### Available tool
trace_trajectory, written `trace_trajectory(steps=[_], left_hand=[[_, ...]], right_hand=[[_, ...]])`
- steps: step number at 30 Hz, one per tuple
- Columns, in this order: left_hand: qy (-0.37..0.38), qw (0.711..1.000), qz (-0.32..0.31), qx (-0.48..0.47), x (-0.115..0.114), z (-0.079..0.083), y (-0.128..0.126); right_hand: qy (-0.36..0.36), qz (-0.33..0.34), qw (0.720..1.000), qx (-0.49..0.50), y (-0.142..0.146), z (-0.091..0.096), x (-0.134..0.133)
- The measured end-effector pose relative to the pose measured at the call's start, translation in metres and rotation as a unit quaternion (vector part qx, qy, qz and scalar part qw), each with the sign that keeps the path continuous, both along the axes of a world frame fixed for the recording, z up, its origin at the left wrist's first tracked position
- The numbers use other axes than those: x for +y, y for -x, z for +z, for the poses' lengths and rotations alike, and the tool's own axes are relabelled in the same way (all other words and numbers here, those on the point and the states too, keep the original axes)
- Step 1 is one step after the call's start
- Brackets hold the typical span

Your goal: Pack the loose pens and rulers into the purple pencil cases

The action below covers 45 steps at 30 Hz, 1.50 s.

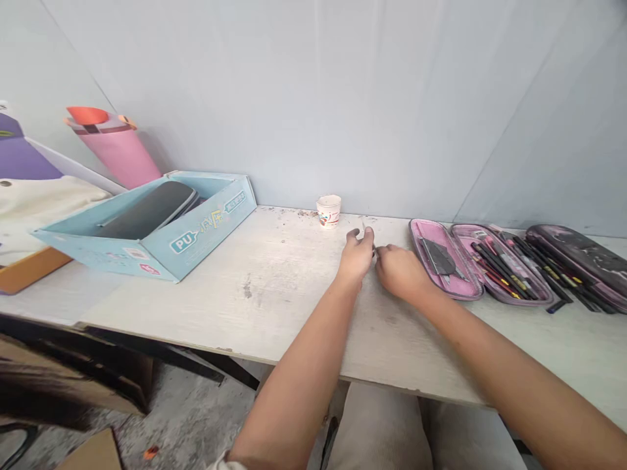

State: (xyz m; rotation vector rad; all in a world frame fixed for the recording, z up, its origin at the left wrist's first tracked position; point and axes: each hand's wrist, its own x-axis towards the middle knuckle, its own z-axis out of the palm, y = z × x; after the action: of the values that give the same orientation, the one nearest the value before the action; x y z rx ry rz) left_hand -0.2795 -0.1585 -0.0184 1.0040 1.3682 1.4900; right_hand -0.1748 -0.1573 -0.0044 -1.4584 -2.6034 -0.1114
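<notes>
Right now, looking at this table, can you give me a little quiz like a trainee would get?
1. True or false: the paper cup stands upright on the table.
2. What colour is the roll behind the blue box?
3. Which lies nearest the right hand? A the paper cup, B the open pencil case, C the blue box.
Key: 1 true; 2 pink; 3 B.
</notes>
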Motion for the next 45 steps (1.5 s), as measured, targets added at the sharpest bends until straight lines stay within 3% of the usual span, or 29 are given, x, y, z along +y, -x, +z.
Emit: trace_trajectory(steps=[3,5,8,11,13,16,22,26,30,35,38,41,45], left_hand=[[-0.053,0.996,-0.057,0.043,-0.003,0.007,-0.006],[-0.088,0.977,-0.081,0.177,-0.006,0.005,-0.011],[-0.124,0.892,-0.119,0.418,-0.01,-0.004,-0.023],[-0.155,0.797,-0.15,0.564,-0.015,-0.013,-0.038],[-0.166,0.753,-0.154,0.618,-0.016,-0.016,-0.046],[-0.155,0.715,-0.131,0.669,-0.011,-0.016,-0.051],[-0.159,0.66,-0.101,0.727,0.001,-0.006,-0.053],[-0.189,0.612,-0.135,0.756,-0.005,0.008,-0.055],[-0.216,0.571,-0.215,0.762,-0.027,0.026,-0.056],[-0.204,0.554,-0.292,0.753,-0.06,0.042,-0.063],[-0.205,0.546,-0.31,0.751,-0.065,0.047,-0.07],[-0.213,0.534,-0.33,0.748,-0.057,0.051,-0.079],[-0.234,0.53,-0.333,0.744,-0.032,0.059,-0.095]], right_hand=[[-0.039,-0.063,0.992,0.098,-0.036,0.007,0.012],[-0.062,-0.111,0.982,0.136,-0.062,0.008,0.019],[-0.056,-0.15,0.977,0.139,-0.092,0.002,0.025],[-0.064,-0.138,0.979,0.138,-0.115,-0.005,0.027],[-0.094,-0.128,0.977,0.144,-0.134,-0.007,0.028],[-0.13,-0.138,0.973,0.13,-0.172,-0.009,0.029],[-0.117,-0.256,0.959,0.039,-0.239,-0.019,0.028],[-0.091,-0.242,0.966,0.0,-0.246,-0.02,0.03],[-0.068,-0.218,0.973,-0.005,-0.235,-0.014,0.039],[-0.038,-0.149,0.986,0.066,-0.219,-0.012,0.058],[-0.002,-0.138,0.982,0.13,-0.213,-0.016,0.07],[0.026,-0.122,0.964,0.235,-0.214,-0.022,0.077],[0.054,-0.079,0.898,0.429,-0.218,-0.025,0.079]])
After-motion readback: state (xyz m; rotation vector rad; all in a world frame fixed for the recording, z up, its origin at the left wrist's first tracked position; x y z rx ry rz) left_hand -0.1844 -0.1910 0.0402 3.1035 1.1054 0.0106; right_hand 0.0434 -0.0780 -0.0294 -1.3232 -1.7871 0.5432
